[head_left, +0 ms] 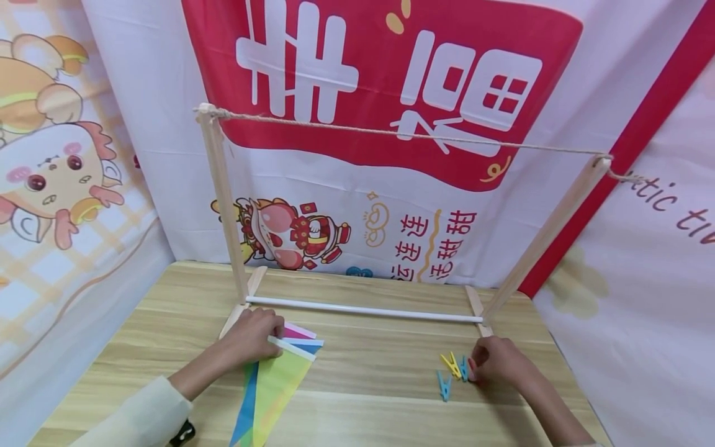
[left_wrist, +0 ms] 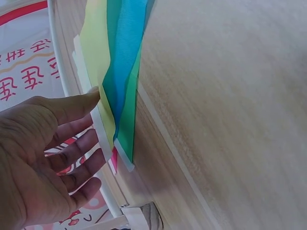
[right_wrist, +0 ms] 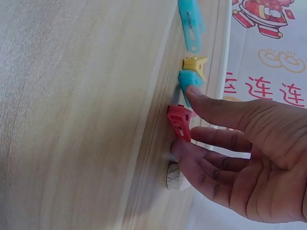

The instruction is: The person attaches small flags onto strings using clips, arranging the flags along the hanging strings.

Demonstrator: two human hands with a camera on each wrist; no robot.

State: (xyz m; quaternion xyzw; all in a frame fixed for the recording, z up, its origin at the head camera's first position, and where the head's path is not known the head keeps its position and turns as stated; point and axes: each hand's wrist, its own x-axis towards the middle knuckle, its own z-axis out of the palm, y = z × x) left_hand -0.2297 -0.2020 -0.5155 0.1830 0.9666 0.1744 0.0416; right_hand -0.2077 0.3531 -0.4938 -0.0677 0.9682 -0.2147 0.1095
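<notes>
Pick-up stage: left hand (head_left: 251,338) on the near-left table (head_left: 380,372), fingers nearly straight, touching the white top strip of the flags (head_left: 276,382). Right hand (head_left: 497,360) near right, thumb and fingers apart around the red clip (right_wrist: 180,122), not yet pinched. Next, probably: pinch clip, lift flag edge to the string (head_left: 413,133).

A cream long sleeve (head_left: 146,415) covers the left arm; both hands bare.
</notes>
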